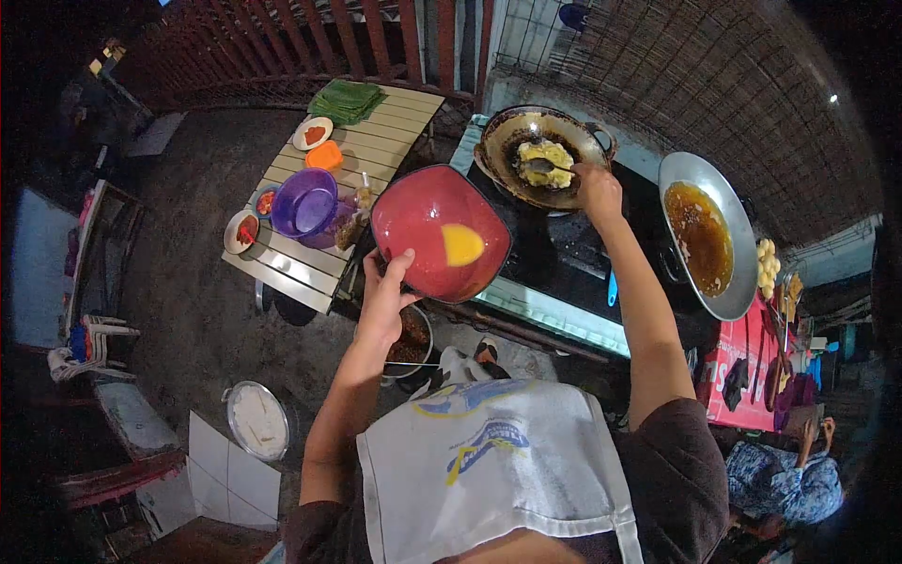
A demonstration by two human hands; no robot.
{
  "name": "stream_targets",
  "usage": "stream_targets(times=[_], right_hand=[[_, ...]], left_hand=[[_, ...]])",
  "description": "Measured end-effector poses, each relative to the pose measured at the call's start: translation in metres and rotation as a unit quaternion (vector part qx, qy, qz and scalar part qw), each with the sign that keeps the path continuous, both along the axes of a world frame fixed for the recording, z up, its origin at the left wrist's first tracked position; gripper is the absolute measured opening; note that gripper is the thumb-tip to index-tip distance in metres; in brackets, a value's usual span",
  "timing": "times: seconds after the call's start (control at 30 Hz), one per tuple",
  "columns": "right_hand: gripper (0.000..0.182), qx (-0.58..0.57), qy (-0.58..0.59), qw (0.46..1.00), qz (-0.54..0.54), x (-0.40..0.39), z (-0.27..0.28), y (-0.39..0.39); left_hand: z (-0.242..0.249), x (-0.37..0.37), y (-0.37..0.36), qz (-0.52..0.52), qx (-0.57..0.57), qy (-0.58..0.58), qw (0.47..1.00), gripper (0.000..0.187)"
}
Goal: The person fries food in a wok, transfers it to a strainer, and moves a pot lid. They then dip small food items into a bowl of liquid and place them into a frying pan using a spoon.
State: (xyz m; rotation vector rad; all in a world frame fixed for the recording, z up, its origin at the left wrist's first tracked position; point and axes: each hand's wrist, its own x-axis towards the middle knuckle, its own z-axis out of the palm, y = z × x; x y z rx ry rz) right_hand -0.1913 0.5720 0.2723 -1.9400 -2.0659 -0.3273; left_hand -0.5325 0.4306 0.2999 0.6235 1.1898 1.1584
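Observation:
My left hand [383,299] grips the near rim of a red square bowl [418,211] with a dark edge. A small pool of beaten egg [462,245] lies in the bowl, which is tilted. My right hand [598,192] is closed around the handle of a spoon [539,165] over the wok [503,127]. The spoon's head rests on a yellow egg omelette [554,153] in the wok. Dark marks cover the wok's inside. The bowl is held to the left of the wok, above the front edge of the stove.
A large metal pan of brown oil [697,240] stands right of the wok. A slatted table [395,122] on the left bears a purple basin [303,202], green leaves [345,101] and small bowls. A pot [411,343] sits below my left arm. Another person [785,479] is at the lower right.

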Motion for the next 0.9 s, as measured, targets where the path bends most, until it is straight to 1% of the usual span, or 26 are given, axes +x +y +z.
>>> stream_targets(times=[0.03, 0.1, 0.13, 0.2, 0.27, 0.33, 0.37, 0.43, 0.47, 0.53, 0.57, 0.6, 0.67, 0.7, 0.77, 0.8, 0.87, 0.9], right_hand=[[0.03, -0.016, -0.01, 1.0, -0.016, -0.001, 0.001, 0.002], [0.03, -0.023, -0.02, 0.999, -0.022, -0.001, 0.002, 0.004], [0.03, -0.03, -0.03, 0.999, -0.03, 0.0, 0.003, 0.004], [0.029, -0.037, -0.018, 0.998, -0.038, 0.0, 0.005, 0.002], [0.029, -0.045, -0.005, 0.998, -0.047, 0.003, 0.002, 0.0], [0.026, 0.008, 0.039, 0.997, -0.059, 0.009, -0.004, -0.001], [0.026, 0.008, 0.039, 0.997, -0.059, 0.008, 0.001, -0.003], [0.025, -0.021, 0.156, 0.983, -0.099, 0.008, 0.013, -0.01], [0.025, -0.022, 0.156, 0.983, -0.096, 0.007, 0.021, -0.015], [0.023, -0.026, 0.207, 0.977, -0.042, -0.003, 0.039, -0.029], [0.022, -0.047, 0.261, 0.964, -0.016, -0.012, 0.049, -0.04], [0.022, -0.053, 0.261, 0.964, -0.007, -0.022, 0.057, -0.05], [0.021, -0.156, 0.351, 0.919, 0.085, -0.044, 0.071, -0.071], [0.021, -0.161, 0.351, 0.917, 0.096, -0.057, 0.075, -0.082], [0.019, -0.185, 0.247, 0.929, 0.207, -0.085, 0.077, -0.101], [0.018, -0.172, 0.228, 0.929, 0.235, -0.097, 0.067, -0.106], [0.017, -0.214, 0.202, 0.931, 0.218, -0.126, 0.058, -0.12], [0.017, -0.217, 0.191, 0.929, 0.233, -0.136, 0.049, -0.124]], left_hand=[[0.0, 0.0, -0.001, 0.001, 0.0, 0.0, 1.0, 0.075], [0.001, 0.0, -0.004, 0.02, -0.014, 0.016, 1.0, 0.061], [0.001, -0.001, -0.004, 0.021, -0.014, 0.017, 1.0, 0.061], [0.001, -0.003, -0.005, 0.004, -0.01, -0.004, 1.0, 0.074], [-0.001, -0.005, -0.006, 0.005, -0.014, -0.002, 1.0, 0.074], [-0.002, -0.006, -0.006, 0.005, -0.017, 0.0, 1.0, 0.073], [-0.002, -0.006, -0.007, 0.004, -0.016, 0.0, 1.0, 0.074], [-0.002, -0.007, -0.009, 0.005, -0.016, 0.0, 1.0, 0.074], [-0.003, -0.008, -0.009, 0.004, -0.016, -0.005, 1.0, 0.074], [-0.006, -0.011, -0.011, 0.014, -0.017, -0.01, 1.0, 0.073], [-0.009, -0.013, -0.012, 0.013, -0.014, -0.005, 1.0, 0.073], [-0.011, -0.015, -0.014, 0.013, -0.012, 0.0, 1.0, 0.073], [-0.016, -0.017, -0.019, 0.035, -0.015, -0.004, 0.999, 0.07], [-0.018, -0.019, -0.022, 0.034, -0.01, -0.011, 0.999, 0.068], [-0.016, -0.023, -0.032, 0.04, 0.001, -0.021, 0.999, 0.063], [-0.022, -0.025, -0.037, 0.054, -0.011, -0.023, 0.998, 0.061], [-0.042, -0.033, -0.048, 0.065, -0.04, -0.021, 0.997, 0.06], [-0.044, -0.038, -0.055, 0.059, -0.055, -0.01, 0.997, 0.06]])
